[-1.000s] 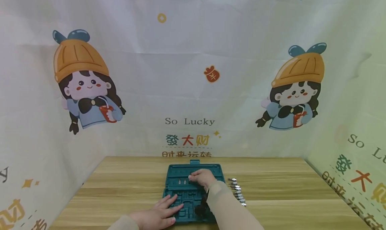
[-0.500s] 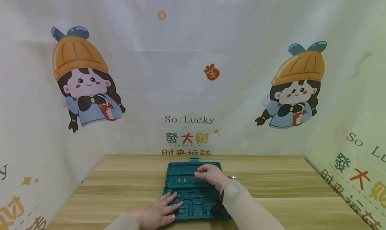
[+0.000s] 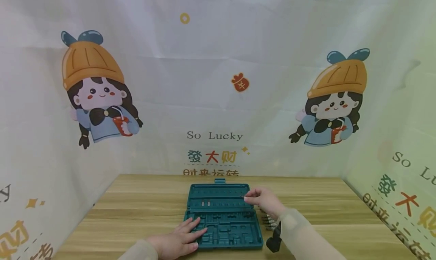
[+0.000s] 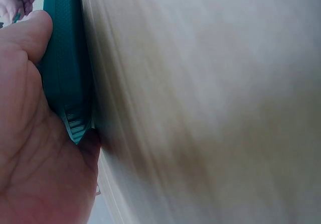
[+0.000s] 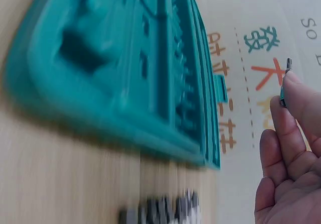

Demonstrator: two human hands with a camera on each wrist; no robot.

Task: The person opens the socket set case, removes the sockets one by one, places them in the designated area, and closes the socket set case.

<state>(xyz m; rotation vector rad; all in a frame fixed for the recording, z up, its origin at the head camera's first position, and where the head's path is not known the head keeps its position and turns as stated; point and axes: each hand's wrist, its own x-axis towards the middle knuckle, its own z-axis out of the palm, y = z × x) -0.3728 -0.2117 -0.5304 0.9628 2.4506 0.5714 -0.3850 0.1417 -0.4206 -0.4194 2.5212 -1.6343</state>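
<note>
An open teal plastic tool case (image 3: 229, 246) lies on the table, with its lid flat at the back. My left hand (image 3: 177, 242) rests on the case's left front corner with straight fingers spread over the tray; the left wrist view shows its palm against the case side. My right hand (image 3: 263, 200) is at the right edge of the lid, pinching a small screwdriver bit (image 5: 288, 66) between thumb and fingertips. Its metal tip sticks out above the thumb, with a teal band lower down. A pair of similar bits (image 3: 206, 203) stands in the lid's slotted row, towards the left.
Several metal sockets or nut drivers (image 3: 269, 221) lie in a column on the wooden table (image 3: 136, 203) right of the case, partly hidden by my right forearm. A printed cloth backdrop (image 3: 218, 101) stands behind and beside the table.
My right hand has moved right from over the lid's slots to the lid's right edge, carrying the bit. My left hand stays in place on the case.
</note>
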